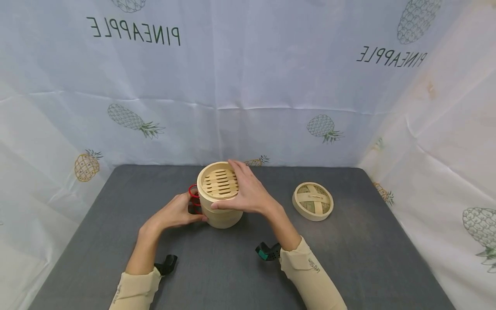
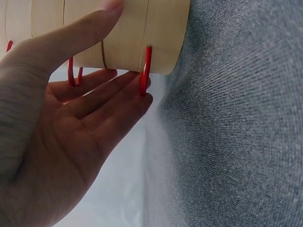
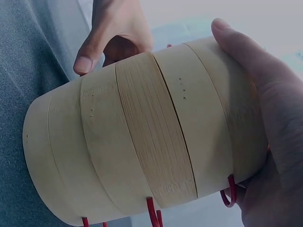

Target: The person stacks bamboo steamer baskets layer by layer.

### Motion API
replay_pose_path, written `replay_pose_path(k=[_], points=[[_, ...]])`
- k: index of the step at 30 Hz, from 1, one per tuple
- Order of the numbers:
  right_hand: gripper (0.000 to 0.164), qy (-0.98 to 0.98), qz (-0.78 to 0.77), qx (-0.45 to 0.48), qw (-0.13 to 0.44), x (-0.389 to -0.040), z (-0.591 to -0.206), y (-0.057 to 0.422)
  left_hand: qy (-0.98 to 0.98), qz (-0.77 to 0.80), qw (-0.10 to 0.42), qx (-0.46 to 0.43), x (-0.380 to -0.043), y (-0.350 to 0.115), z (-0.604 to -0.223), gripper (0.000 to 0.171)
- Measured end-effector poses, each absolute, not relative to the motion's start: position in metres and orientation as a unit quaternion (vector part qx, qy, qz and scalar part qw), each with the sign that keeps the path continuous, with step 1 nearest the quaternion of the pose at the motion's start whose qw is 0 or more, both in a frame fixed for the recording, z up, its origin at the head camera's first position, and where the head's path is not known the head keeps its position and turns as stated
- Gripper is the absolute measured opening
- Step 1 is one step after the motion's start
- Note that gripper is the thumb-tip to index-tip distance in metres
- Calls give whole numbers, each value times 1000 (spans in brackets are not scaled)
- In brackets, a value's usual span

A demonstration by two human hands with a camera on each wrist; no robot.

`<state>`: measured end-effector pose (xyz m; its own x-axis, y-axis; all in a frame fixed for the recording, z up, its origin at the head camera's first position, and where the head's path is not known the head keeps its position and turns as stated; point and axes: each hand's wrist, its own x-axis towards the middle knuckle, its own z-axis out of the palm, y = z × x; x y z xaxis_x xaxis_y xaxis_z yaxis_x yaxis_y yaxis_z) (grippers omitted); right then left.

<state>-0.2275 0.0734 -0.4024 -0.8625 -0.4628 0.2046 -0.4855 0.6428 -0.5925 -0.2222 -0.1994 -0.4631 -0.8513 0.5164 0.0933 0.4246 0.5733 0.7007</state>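
Note:
A stack of bamboo steamer baskets (image 1: 222, 220) stands on the table, its top basket (image 1: 221, 183) uncovered and showing a slatted floor. Red loop handles (image 2: 146, 71) stick out from the side walls. My left hand (image 1: 177, 212) holds the lower part of the stack from the left, with its thumb (image 2: 90, 29) along the wall and its fingers beside the red loops. From the right, my right hand (image 1: 252, 191) grips the top basket by its rim and side. Several tiers lie one on another in the right wrist view, and the left thumb touches the lower wall (image 3: 61, 137).
To the right lies a round woven bamboo steamer lid (image 1: 313, 201) with crossed strips on the dark grey table (image 1: 217, 267). A pale curtain (image 1: 248, 77) printed with pineapples hangs behind the table and along both sides. A black device (image 1: 268, 251) sits at the right wrist.

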Motion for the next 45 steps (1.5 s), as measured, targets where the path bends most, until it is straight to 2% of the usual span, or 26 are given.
replay_pose_path(k=[3, 9, 11, 20, 31, 45], points=[[135, -905, 331, 267, 15, -228, -402, 76, 885, 378, 63, 265, -222, -199, -462, 68], [155, -901, 336, 273, 17, -226, -405, 82, 887, 371, 58, 268, -221, -198, -462, 67], [156, -901, 335, 275, 19, -224, -406, 85, 888, 369, 57, 268, -221, -198, -462, 67], [150, -901, 328, 280, 35, -212, -404, 97, 886, 374, 58, 267, -220, -198, -462, 71], [130, -905, 324, 273, 47, -201, -401, 117, 887, 375, 61, 264, -221, -199, -462, 67], [131, -912, 333, 232, 60, -186, -397, 152, 887, 378, 75, 253, -222, -198, -461, 66]])
